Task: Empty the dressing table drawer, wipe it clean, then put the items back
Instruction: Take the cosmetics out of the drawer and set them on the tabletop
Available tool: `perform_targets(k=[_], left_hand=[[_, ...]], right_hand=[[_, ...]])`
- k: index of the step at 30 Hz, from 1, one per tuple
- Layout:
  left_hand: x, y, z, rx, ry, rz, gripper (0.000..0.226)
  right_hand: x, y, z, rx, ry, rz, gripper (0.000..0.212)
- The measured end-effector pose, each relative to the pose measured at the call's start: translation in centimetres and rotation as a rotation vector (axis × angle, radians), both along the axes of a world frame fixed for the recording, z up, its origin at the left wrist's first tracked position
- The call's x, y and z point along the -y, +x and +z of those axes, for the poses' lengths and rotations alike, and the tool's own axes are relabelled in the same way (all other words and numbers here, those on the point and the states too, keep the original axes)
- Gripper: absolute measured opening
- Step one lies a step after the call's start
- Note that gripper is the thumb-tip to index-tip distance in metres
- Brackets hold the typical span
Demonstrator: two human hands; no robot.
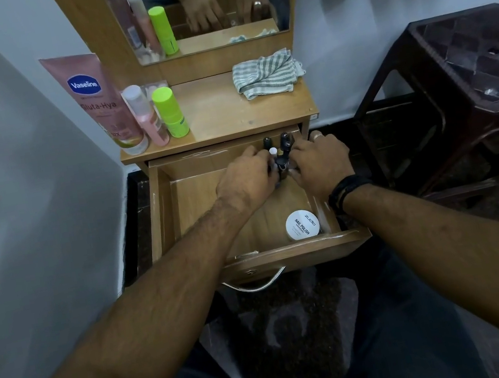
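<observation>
While both forearms reach into the open drawer (161, 223), the left hand (244, 178) and right hand (320, 163) meet at its back right corner. Their curled fingers grip a cluster of nail polish bottles (279, 150) between them.

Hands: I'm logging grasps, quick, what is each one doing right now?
Left hand: fingers curled round the small bottles in the drawer.
Right hand: fingers curled on the same bottles.
</observation>
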State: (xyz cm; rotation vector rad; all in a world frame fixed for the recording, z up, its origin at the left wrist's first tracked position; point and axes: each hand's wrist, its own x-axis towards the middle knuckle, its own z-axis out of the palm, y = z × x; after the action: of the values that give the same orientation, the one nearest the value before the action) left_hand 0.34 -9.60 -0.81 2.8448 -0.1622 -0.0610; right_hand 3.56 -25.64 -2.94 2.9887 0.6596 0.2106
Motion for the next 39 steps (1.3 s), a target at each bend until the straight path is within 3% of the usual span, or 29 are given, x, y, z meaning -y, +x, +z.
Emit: perform_targets(k=[21, 29, 39], left_hand=[[-0.4, -0.4, -0.8, 0.017, -0.027, -0.01, 0.029], [-1.0, -0.8, 0.4, 0.002, -0.052, 0.029, 0.025], [-2.7, -0.4, 7.9, -0.035, -0.037, -0.005, 0.023]], right_hand=[[-0.3, 0.5, -0.6, -0.075, 0.028, -0.059, 0.026], [-0.3, -0.4, 0.4, -0.089, 0.143, -0.054, 0.02], [0.4, -0.5, 5.8, -0.362, 0.343, -0.1, 0.01]])
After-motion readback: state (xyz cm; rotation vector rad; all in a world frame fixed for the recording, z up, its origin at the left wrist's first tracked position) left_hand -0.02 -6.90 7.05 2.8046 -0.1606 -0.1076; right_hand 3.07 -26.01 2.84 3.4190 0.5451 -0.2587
